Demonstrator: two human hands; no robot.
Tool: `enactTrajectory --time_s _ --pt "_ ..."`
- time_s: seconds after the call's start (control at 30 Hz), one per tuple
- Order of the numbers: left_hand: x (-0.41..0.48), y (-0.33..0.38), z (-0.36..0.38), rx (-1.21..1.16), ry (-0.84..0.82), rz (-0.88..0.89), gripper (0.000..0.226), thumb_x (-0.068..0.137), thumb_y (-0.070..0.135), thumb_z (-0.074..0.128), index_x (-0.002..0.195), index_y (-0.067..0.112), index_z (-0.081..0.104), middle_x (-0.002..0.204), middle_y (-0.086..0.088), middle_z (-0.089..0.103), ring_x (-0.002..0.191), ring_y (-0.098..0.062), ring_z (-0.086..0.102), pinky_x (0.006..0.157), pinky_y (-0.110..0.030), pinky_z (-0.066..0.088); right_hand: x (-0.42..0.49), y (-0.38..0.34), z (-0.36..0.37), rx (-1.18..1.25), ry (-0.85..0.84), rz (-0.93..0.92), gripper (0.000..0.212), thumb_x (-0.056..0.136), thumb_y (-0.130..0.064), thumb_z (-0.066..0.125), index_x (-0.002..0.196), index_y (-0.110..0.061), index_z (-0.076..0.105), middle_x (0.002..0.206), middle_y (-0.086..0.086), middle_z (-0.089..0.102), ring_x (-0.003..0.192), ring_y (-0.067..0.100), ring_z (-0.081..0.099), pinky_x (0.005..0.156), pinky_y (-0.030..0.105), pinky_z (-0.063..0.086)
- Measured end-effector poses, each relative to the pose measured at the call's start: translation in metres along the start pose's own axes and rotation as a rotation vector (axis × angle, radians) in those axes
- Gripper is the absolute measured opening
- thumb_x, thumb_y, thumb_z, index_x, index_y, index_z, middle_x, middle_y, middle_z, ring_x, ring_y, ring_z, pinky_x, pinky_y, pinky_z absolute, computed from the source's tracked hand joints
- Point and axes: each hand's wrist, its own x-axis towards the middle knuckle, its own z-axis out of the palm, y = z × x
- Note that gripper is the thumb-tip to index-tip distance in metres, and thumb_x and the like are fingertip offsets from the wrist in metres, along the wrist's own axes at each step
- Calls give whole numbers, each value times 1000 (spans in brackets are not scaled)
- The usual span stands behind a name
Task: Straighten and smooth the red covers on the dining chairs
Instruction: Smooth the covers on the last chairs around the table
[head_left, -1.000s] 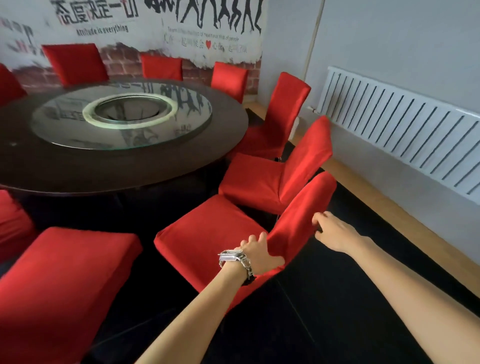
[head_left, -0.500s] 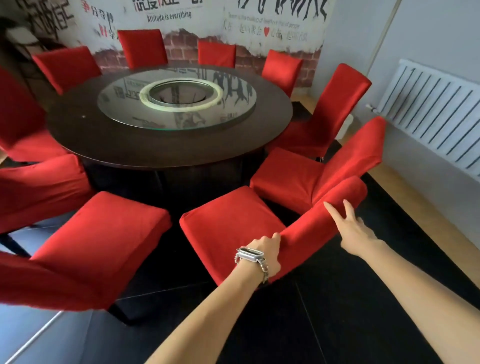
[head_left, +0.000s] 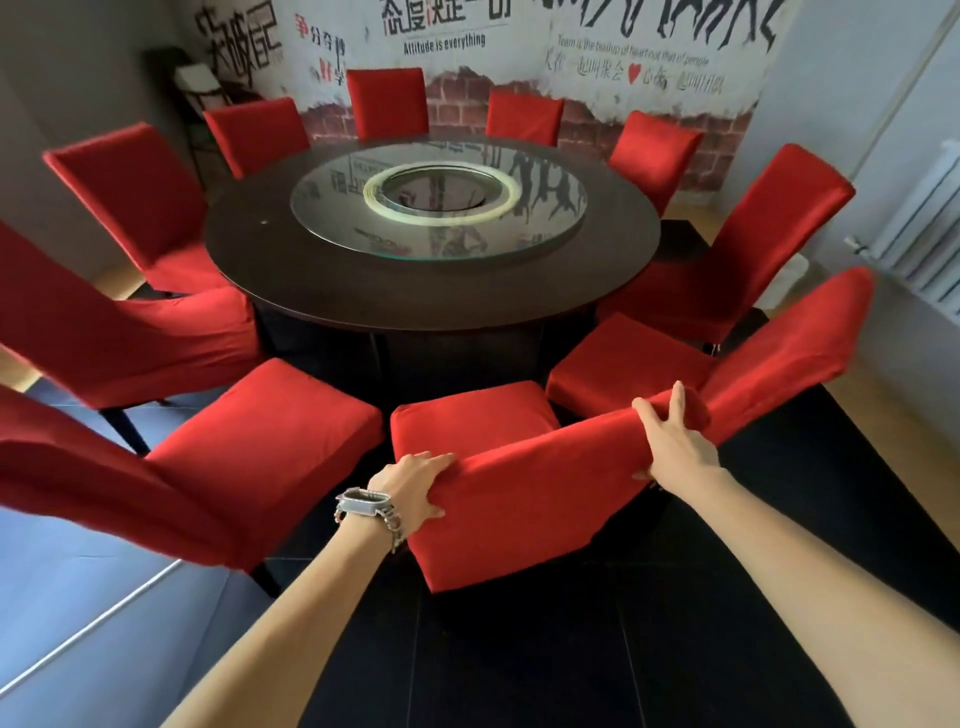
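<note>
Your left hand (head_left: 415, 483) grips the cover (head_left: 530, 504) at the left top corner of the nearest chair (head_left: 467, 426); your right hand (head_left: 675, 441) clamps its right corner. The chair faces the counter (head_left: 311, 270).

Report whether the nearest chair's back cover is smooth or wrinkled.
Smooth: back cover shows no creases between the left hand and right hand gripping its top.

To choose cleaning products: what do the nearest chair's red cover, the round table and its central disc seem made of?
The red cover looks like soft matte stretch cloth: it creases and hugs the frame. The table seems dark lacquered wood, faintly glossy. The disc is probably clear glass: it mirrors the wall mural.
</note>
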Motion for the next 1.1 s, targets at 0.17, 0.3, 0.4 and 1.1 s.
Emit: enactTrajectory --time_s 0.17,0.3,0.4,1.1 --pt "5 -8 -3 66 -7 -112 80 83 42 69 149 32 24 134 -2 47 118 -25 54 92 -37 49 7 0 -3 -15 68 -18 72 86 -6 65 142 -23 23 153 18 8 103 34 64 86 39 51" --pt "11 -21 -19 27 -11 -236 77 80 46 71 144 23 34 124 -9 56 112 -30 59 91 -38 50 18 -16 -5 -1 124 -111 49 90 -11 62 130 -17 34 132 9 41 105 33 63 84 40 50" --pt "17 -22 -23 18 -16 -233 67 80 45 71 135 17 43 118 -9 60 107 -28 61 87 -34 50 32 -17 -9 -40 141 -135 43 90 -4 58 126 -16 36 119 7 47 104 31 64 82 37 51" --pt "42 30 -14 37 30 -250 71 82 47 68 134 14 33 123 -7 50 106 -28 60 83 -38 50 54 -39 -29 -78 -179 196 76 93 -8 48 153 -19 3 157 18 -18 139 57 2 106 71 15"
